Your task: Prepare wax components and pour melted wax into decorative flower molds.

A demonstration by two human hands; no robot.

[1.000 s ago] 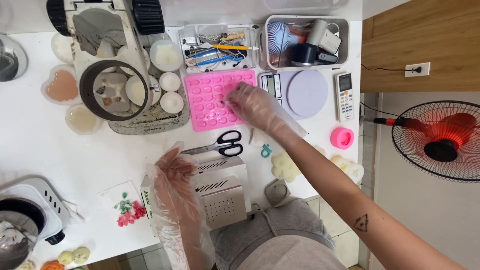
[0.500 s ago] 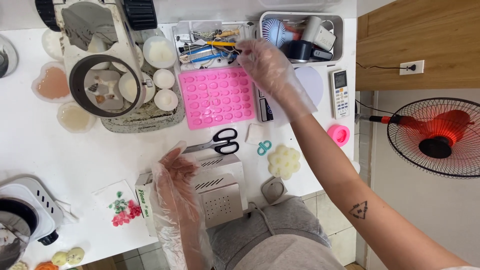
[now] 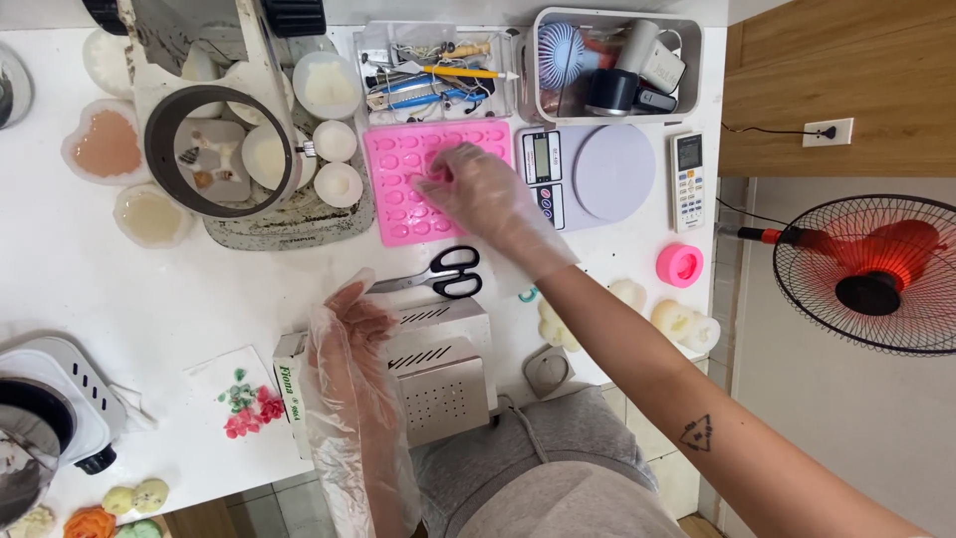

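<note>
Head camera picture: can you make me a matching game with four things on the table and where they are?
Things:
1. Pink mould
2. Scissors
3. Kitchen scale
4. Pink tape roll

Places:
A. Below the remote control
B. Under the right hand
C. Between mould and remote control
D. Just below the mould

Pairs: 1-B, 2-D, 3-C, 4-A

Right hand (image 3: 476, 189): covers part of pink mould (image 3: 403, 184); contents of cavities beneath unseen.
Left hand (image 3: 349, 329): hides part of metal box (image 3: 438, 374).
Hotplate (image 3: 45, 418): cut by left edge.
Fan (image 3: 876, 274): cut by right edge.
Tray (image 3: 438, 70): small tools indistinct.
</note>
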